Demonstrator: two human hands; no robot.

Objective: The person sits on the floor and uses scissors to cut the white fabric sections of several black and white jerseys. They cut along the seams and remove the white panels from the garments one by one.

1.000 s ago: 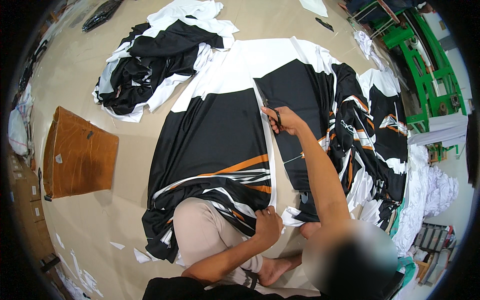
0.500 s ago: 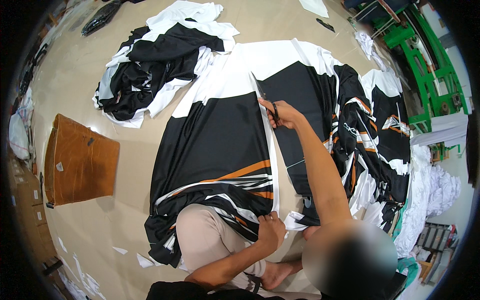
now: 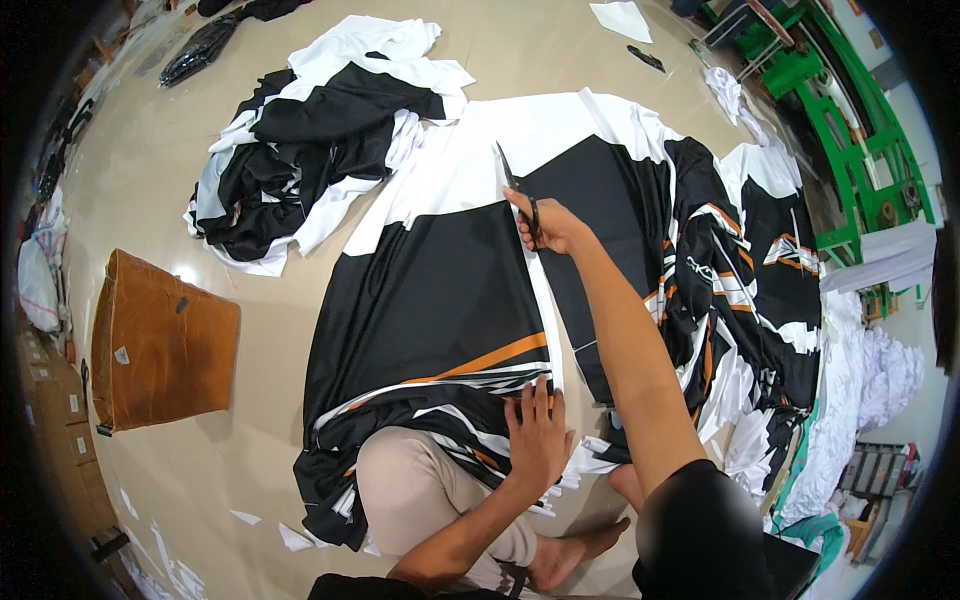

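Note:
My right hand (image 3: 548, 222) grips a pair of black-handled scissors (image 3: 510, 170), their blades pointing away from me at the white part of a large printed fabric sheet (image 3: 440, 275). The sheet is black and white with orange and white stripes. A cut runs down beside a narrow white margin, between this panel and another black panel (image 3: 590, 190) to the right. My left hand (image 3: 537, 430) lies with its fingers spread on the striped part close to the cut edge. Bunched cloth lies against my bent knee.
A heap of black and white cloth (image 3: 330, 140) lies at the far left. A brown cardboard box (image 3: 165, 340) stands on the left floor. More rumpled printed fabric (image 3: 720, 260) lies to the right, before a green metal frame (image 3: 860, 140). White scraps (image 3: 295, 538) are scattered near my knee.
My left hand has moved forward along the cut edge and spread its fingers flat. My right hand has shifted slightly left, and more of the scissor blades shows.

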